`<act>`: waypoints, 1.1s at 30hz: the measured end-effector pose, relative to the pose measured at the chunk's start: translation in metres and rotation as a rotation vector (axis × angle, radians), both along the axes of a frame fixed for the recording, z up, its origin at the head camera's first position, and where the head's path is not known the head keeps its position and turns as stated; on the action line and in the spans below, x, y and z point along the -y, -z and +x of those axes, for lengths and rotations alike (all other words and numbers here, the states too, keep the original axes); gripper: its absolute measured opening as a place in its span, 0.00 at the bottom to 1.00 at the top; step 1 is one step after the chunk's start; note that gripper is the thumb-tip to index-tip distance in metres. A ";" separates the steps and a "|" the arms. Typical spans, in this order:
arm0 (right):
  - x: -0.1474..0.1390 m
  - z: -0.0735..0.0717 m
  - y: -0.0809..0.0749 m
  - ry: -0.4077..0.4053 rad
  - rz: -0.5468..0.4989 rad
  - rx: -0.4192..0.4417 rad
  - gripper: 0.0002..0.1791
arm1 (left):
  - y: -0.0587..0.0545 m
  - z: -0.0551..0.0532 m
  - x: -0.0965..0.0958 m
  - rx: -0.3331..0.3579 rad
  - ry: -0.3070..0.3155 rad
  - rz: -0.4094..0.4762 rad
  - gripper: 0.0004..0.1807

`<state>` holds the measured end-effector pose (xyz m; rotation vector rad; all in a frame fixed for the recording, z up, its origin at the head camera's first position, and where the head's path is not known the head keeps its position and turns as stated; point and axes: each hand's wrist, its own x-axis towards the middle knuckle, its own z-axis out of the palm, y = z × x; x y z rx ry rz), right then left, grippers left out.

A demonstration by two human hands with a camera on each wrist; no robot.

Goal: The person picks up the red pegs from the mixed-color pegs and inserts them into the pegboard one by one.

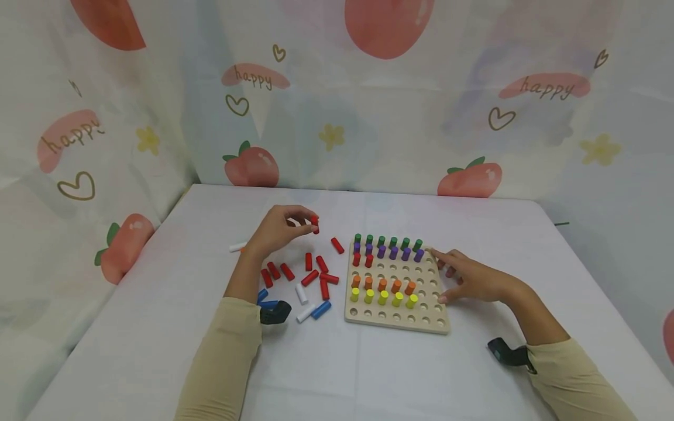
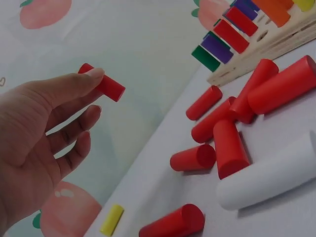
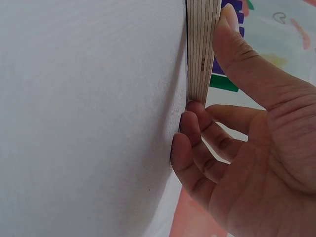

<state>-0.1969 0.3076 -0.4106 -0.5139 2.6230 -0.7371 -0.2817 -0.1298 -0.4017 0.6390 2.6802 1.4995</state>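
Between thumb and fingertips, my left hand (image 1: 279,229) pinches a short red peg (image 2: 112,89), raised above the table behind the loose pegs. To the right lies a square wooden pegboard (image 1: 439,328). Green pegs (image 1: 393,241) fill part of its far row, with purple pegs (image 1: 394,252) in front of them. Two red pegs (image 1: 369,261) stand in the third row at the left. Nearer are rows of orange pegs (image 1: 382,285) and yellow pegs (image 1: 383,297). My right hand (image 1: 476,278) holds the board's right edge, thumb on the side and forefinger by the far corner.
Several loose red pegs (image 1: 286,272) lie scattered left of the board. White pegs (image 1: 301,293) and blue pegs (image 1: 321,309) lie nearer me, some partly behind my left wrist. Another white peg (image 1: 237,247) is farther left. A printed cloth backdrop (image 1: 337,164) rises behind the table.
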 end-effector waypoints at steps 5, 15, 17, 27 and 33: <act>-0.001 0.001 0.001 -0.001 -0.006 0.002 0.60 | -0.010 0.003 -0.003 -0.035 0.047 0.041 0.15; -0.001 0.003 0.000 0.008 -0.022 0.018 0.60 | -0.020 0.014 -0.022 -0.001 0.112 0.097 0.14; -0.001 0.004 0.000 0.013 -0.018 0.020 0.60 | -0.020 0.015 -0.029 0.007 0.132 0.112 0.14; 0.000 0.003 -0.001 0.003 -0.017 0.013 0.60 | -0.017 0.023 -0.061 0.023 0.210 0.146 0.14; -0.001 0.002 -0.002 0.007 -0.009 0.013 0.60 | -0.013 0.027 -0.078 0.053 0.230 0.155 0.14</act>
